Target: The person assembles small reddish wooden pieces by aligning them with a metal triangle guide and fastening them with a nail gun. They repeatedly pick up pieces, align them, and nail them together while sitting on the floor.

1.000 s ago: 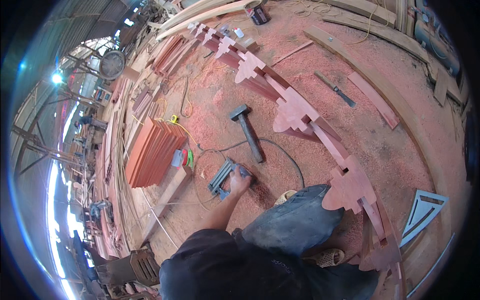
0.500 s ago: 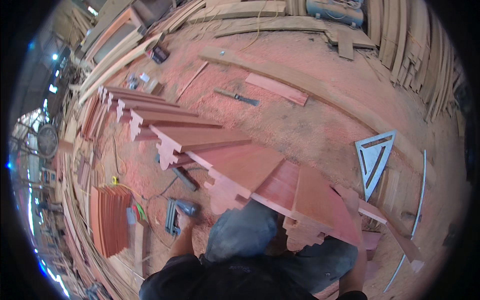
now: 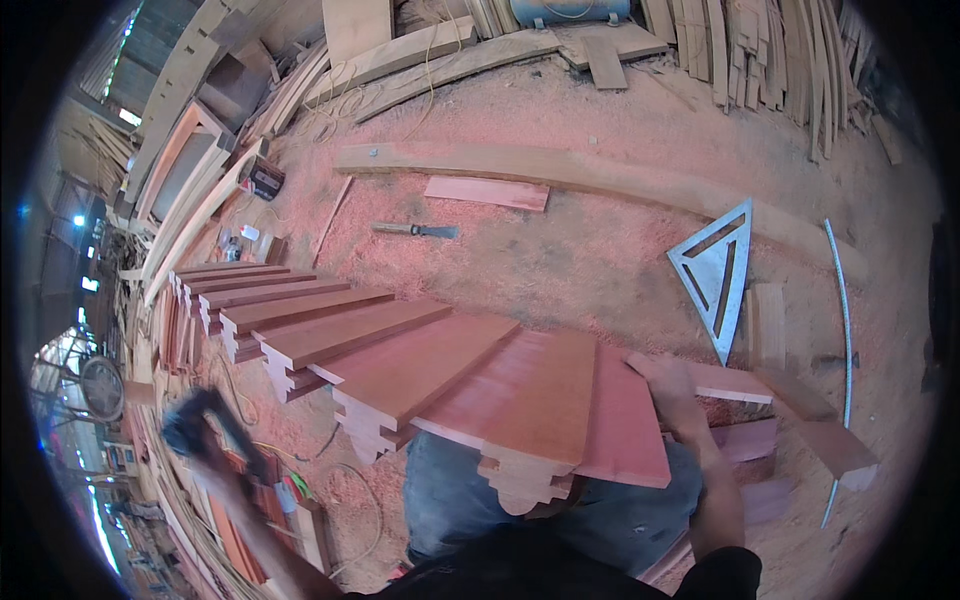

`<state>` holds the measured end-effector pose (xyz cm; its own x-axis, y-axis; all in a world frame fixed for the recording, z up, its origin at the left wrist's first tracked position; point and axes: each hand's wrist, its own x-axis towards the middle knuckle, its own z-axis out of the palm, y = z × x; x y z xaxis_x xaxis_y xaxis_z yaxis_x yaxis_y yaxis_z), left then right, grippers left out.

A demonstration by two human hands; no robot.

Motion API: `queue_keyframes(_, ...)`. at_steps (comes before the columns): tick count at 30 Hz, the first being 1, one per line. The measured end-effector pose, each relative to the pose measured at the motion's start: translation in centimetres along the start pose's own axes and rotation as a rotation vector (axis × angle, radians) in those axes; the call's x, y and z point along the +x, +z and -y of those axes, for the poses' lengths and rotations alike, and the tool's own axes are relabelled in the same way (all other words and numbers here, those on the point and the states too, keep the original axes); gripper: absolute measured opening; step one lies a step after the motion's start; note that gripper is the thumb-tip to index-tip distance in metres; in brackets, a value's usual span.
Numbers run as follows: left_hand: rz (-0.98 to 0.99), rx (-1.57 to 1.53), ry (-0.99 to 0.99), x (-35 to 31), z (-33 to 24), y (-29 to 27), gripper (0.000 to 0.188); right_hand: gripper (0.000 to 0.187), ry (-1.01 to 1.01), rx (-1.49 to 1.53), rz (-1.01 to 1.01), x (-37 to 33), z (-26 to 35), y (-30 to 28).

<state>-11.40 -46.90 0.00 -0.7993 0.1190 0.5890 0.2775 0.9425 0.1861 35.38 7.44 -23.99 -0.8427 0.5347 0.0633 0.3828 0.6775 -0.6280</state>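
Left hand (image 3: 215, 470) now lifted off the floor, fist around dark tool (image 3: 195, 425), blurred. Right hand (image 3: 672, 385) newly in view, flat on board (image 3: 720, 380). View swung right.

the left hand (image 3: 215, 470) and the dark tool (image 3: 195, 425) it grips are smeared by motion blur, so the tool's kind cannot be told. the carved wooden boards (image 3: 520, 395) hide most of the person's lap. the small things by the dark box (image 3: 262, 180) are too tiny to make out.
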Motion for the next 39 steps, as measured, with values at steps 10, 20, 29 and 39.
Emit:
queue_keyframes(10, 0.497, -0.433, 0.898, 14.6, -44.2, -6.2, 0.041, 0.019, 0.014, -0.008, 0.004, 0.0, 0.4, -0.3)
queue_keyframes(20, 1.783, -0.044, 1.404, -10.2, -68.8, 19.5, 0.062, 0.031, 0.108, 0.013, 0.066, -0.2, -0.3, 0.7)
queue_keyframes(29, 2.247, 0.025, 1.155, -16.2, -67.4, 29.1, 0.057, 0.030, 0.044, -0.005, 0.090, 0.0, -0.9, 0.8)
queue_keyframes(39, 2.237, 0.025, 1.117, -16.7, -66.7, 30.0, 0.058, 0.034, 0.028, -0.039, 0.084, -0.2, -1.2, 0.9)
